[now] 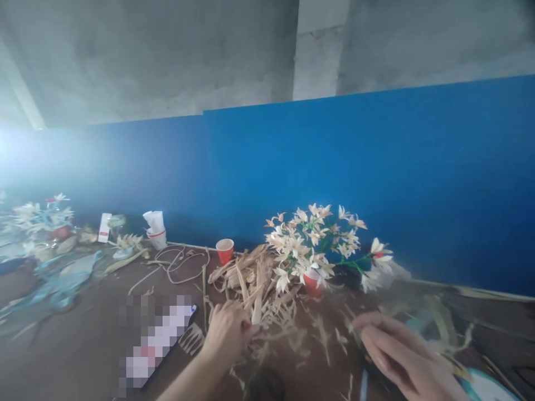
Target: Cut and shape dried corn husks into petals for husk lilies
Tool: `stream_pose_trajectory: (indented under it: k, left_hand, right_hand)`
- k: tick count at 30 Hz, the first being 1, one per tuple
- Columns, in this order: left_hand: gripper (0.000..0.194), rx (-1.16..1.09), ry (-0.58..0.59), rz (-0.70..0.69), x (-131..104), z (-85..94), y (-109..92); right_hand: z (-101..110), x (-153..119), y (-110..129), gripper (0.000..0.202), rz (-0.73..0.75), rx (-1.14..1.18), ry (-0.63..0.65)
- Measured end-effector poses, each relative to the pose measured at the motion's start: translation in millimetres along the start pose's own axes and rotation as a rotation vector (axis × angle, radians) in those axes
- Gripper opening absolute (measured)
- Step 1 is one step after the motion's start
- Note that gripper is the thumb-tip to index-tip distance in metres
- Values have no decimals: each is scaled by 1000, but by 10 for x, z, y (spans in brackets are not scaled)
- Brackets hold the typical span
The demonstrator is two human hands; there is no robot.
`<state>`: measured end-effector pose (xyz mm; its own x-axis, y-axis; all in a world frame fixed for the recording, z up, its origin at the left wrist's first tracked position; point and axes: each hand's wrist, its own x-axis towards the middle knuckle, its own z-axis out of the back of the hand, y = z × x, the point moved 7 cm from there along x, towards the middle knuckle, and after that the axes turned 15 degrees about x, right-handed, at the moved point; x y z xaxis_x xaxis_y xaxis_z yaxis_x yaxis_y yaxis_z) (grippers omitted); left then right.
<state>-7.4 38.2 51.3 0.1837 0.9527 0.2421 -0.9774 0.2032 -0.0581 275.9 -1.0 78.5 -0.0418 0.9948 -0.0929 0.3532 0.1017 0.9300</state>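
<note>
My left hand rests low over a heap of dry husk strips, its fingers curled in and thumb close to the fingertips. A pale husk piece rises right beside those fingertips; whether they grip it is not clear. Blurred by motion, my right hand hovers at the right with thumb and fingers pressed together. What it pinches, if anything, cannot be made out. Between the hands lie loose husk scraps. Behind them, a bunch of cream husk flowers on green stems stands in an orange cup.
An empty-looking orange paper cup stands near the blue wall. White cord loops on the brown table. A white comb-like piece lies beside a pixelated flat object. More flowers stand far left.
</note>
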Motion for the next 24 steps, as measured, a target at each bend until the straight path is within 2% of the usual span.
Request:
stream_pose_trajectory:
  k: [2, 6, 10, 14, 19, 21, 24]
  left_hand:
    - [19, 102, 75, 175, 135, -10, 374]
    - [32, 231, 47, 437, 365, 44, 984]
    - [28, 241, 130, 538, 509, -69, 1284]
    - [19, 169, 185, 609, 567, -121, 1418]
    - [28, 0, 125, 668, 535, 66, 1510]
    - [33, -107, 77, 654, 488, 135, 1424]
    - [44, -350, -48, 561, 412, 187, 1060]
  right_hand:
    - [-134, 2, -27, 41, -13, -48, 46]
    - [-361, -21, -70, 38, -18, -139, 58]
    - [-466, -23, -158, 35, -23, -170, 77]
    - [-519, -18, -225, 33, -27, -177, 114]
    - [-557, 26, -336, 33, -129, -186, 160]
    - [-594, 70, -399, 33, -173, -224, 206]
    - [-699, 162, -451, 29, -146, -293, 260]
